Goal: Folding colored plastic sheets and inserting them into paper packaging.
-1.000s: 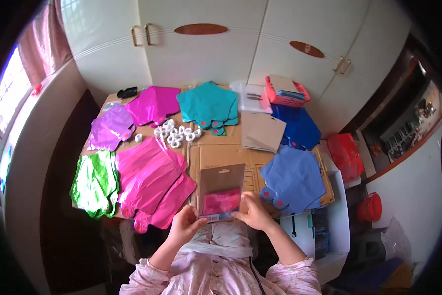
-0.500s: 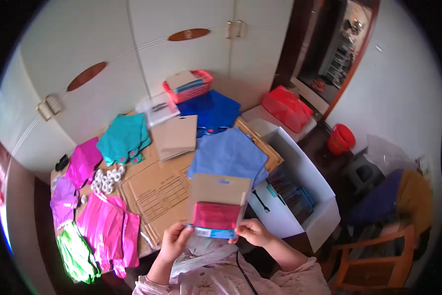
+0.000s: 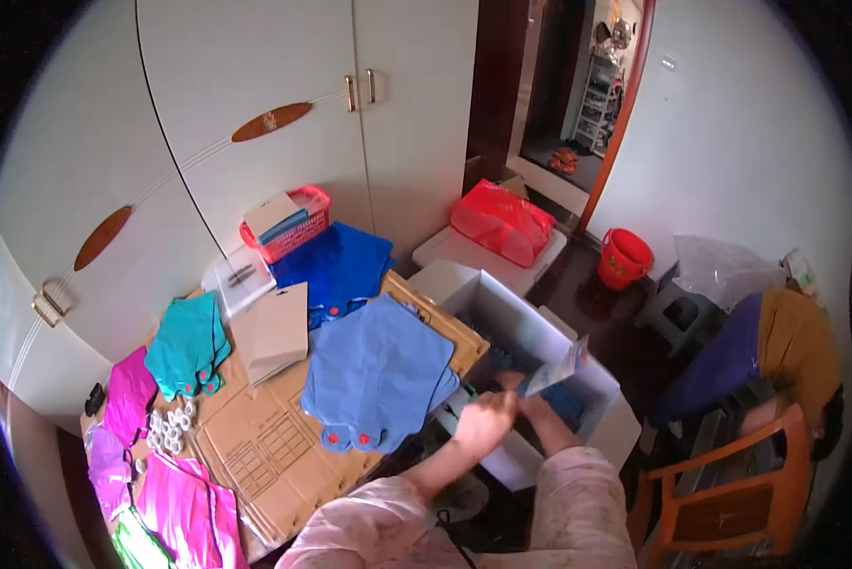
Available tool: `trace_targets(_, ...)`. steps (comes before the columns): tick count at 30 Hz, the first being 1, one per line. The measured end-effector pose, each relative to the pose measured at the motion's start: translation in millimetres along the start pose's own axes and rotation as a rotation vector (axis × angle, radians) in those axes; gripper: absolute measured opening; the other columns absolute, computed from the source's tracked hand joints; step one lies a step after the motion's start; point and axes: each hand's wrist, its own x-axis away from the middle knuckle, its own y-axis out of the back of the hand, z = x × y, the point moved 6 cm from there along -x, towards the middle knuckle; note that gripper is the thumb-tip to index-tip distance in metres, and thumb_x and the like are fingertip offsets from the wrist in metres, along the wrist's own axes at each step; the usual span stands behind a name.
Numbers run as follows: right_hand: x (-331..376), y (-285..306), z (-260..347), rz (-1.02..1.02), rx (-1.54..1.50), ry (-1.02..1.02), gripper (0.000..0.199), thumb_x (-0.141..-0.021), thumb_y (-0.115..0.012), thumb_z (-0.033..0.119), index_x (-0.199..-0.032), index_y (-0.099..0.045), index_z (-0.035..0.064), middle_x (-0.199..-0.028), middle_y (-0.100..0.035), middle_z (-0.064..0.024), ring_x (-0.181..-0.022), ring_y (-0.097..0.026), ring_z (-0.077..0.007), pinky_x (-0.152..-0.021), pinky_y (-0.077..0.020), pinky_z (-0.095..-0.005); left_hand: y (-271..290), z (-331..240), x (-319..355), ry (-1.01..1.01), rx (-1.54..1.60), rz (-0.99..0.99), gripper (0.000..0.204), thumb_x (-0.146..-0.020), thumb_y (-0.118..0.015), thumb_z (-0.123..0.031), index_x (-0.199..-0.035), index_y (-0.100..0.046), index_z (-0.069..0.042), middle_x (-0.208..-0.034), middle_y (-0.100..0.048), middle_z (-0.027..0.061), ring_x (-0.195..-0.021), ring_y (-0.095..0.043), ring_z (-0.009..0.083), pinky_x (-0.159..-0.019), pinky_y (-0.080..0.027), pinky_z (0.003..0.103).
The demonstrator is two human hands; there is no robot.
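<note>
Both arms reach over to the right, across the near side of a white box [image 3: 592, 441]. My left hand [image 3: 487, 420] is closed in a fist in front of my right wrist; anything inside it is hidden. Partly behind it is my right hand [image 3: 511, 381], its fingers mostly covered, seemingly gripping a flat carded package [image 3: 554, 368]. The package is tilted above the box opening and seen at a slant. Inside the box lie several bluish packages [image 3: 563, 403]. Left of my hands, a stack of light-blue cloth pieces [image 3: 378, 365] rests on the cardboard-covered table.
Cardboard [image 3: 269, 446] covers the table, holding blank cards [image 3: 272, 332], teal cloth [image 3: 189, 343], pink cloth [image 3: 189, 507], and white rolls [image 3: 170, 427]. A red basket [image 3: 293, 228] stands behind. A wooden chair [image 3: 729, 484] is at the right, with a red bucket [image 3: 625, 258] beyond.
My hands have moved right from the table's front edge to above the white box, carrying the carded package. The view has turned right, and the light-blue stack is now uncovered.
</note>
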Motion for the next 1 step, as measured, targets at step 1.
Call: trace_targets(1, -21.8, -7.6, -5.3, 0.000, -0.006, 0.029, 0.044, -0.080, -0.057, 0.026, -0.119, -0.055, 0.0057, -0.123, -0.053, -0.0208, -0.113, -0.051, -0.0408, -0.098, -0.0403, -0.0458, -25.0, 5.6, -4.4, -0.001, -0.058, 0.009, 0.007, -0.078, -0.058, -0.012, -0.083, -0.055, -0.008, -0.064, -0.058, 0.0065, -0.056, -0.060, 0.0220, -0.046, -0.049, 0.035)
